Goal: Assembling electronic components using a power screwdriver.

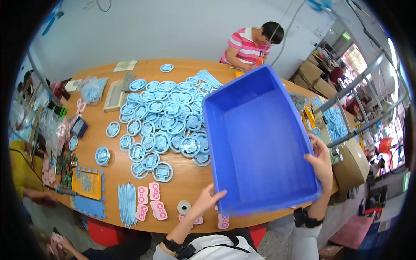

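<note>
A large blue plastic bin (264,143) is tilted up over the right part of the table, its open side facing me. My left hand (208,200) grips its near left corner, thumb over the rim. My right hand (320,159) is closed on its right rim, with the thumb inside and the fingers around the outer wall. Only bare blue plastic shows inside. Left of the bin lies a wide heap of light blue round plastic parts (161,142). Near my left hand are a roll of tape (184,207) and pink plastic pieces (159,209).
Light blue rods (127,203) lie at the table's front, beside a yellow tray (88,182) of small metal parts. A wooden tray (114,96) stands behind the heap. A person in a striped shirt (249,45) works at the far side. Metal rails (368,117) and cardboard boxes (353,164) stand at right.
</note>
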{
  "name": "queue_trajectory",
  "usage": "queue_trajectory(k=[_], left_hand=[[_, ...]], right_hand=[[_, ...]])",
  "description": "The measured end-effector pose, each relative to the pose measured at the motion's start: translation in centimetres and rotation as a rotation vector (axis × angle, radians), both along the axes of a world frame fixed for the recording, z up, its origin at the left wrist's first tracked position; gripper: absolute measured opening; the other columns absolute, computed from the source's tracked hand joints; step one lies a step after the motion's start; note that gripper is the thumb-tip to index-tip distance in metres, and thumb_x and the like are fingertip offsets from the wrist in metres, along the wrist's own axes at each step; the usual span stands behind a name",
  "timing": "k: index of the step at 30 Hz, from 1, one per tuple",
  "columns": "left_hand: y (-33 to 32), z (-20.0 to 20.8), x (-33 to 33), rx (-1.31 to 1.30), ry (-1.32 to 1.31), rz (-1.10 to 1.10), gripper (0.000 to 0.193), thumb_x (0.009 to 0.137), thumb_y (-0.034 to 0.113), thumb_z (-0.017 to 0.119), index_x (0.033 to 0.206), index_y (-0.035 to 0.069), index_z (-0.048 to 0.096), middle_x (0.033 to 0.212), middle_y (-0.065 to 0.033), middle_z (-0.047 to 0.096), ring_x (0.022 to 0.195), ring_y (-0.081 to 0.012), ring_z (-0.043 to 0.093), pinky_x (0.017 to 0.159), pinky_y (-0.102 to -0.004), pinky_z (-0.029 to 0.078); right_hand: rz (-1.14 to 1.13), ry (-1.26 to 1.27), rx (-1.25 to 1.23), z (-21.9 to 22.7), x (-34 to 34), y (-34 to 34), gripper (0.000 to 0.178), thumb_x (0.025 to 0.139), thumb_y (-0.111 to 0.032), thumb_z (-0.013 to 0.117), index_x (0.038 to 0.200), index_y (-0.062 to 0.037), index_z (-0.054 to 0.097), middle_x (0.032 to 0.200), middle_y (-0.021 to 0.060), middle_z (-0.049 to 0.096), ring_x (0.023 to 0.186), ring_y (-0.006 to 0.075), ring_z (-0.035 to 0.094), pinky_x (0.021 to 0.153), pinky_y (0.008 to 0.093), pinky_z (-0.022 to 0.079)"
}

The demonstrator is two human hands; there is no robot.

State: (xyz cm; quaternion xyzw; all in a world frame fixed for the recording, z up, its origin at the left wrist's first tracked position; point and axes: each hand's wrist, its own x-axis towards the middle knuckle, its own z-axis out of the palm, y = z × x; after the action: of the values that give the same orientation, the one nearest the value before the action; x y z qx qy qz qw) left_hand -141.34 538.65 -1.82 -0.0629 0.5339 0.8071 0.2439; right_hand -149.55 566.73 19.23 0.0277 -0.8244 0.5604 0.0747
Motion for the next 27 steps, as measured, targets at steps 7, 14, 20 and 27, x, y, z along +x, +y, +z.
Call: queue_trajectory(k=[7,14,20,27], left_hand=[[4.8,-1.2,8.4,0.071,-0.391,-0.553,0.052,0.086,0.038,0.060,0.120,0.000,0.049,0.103,-0.0104,0.062,0.081,-0.0133,0.063,0.066,-0.0229,0.054],[6.1,-1.6,12.4,0.148,-0.452,-0.564,0.054,0.085,0.045,0.058,0.115,0.000,0.054,0.104,-0.0094,0.063,0.085,-0.0109,0.063,0.071,-0.0205,0.053],[10.5,-3.1,17.4,0.137,-0.365,-0.307,0.062,0.083,0.053,0.054,0.123,0.006,0.051,0.115,-0.0045,0.058,0.095,-0.0137,0.058,0.080,-0.0322,0.048],[11.6,-2.2,27.4,0.322,-0.508,-0.135,0.055,0.084,0.046,0.058,0.124,0.011,0.048,0.106,-0.0041,0.062,0.087,-0.0147,0.062,0.074,-0.0282,0.052]], right_hand=[[0.009,-0.261,0.020,3.4,12.5,3.6,0.020,0.063,0.007,0.053,0.076,-0.0010,0.041,0.113,0.0109,0.046,0.101,0.0127,0.046,0.091,0.0255,0.033],[0.141,-0.289,0.015,2.6,15.3,5.0,0.021,0.063,0.008,0.051,0.079,-0.0008,0.042,0.112,0.0110,0.046,0.102,0.0140,0.045,0.092,0.0264,0.034],[0.250,-0.389,0.188,2.8,19.2,10.0,0.018,0.081,-0.003,0.058,0.098,0.0003,0.052,0.117,0.0118,0.050,0.094,0.0195,0.052,0.077,0.0293,0.043],[0.577,-0.191,0.380,4.6,23.4,6.7,0.027,0.070,0.010,0.058,0.093,0.0005,0.048,0.123,0.0106,0.044,0.082,0.0113,0.053,0.071,0.0229,0.043]])
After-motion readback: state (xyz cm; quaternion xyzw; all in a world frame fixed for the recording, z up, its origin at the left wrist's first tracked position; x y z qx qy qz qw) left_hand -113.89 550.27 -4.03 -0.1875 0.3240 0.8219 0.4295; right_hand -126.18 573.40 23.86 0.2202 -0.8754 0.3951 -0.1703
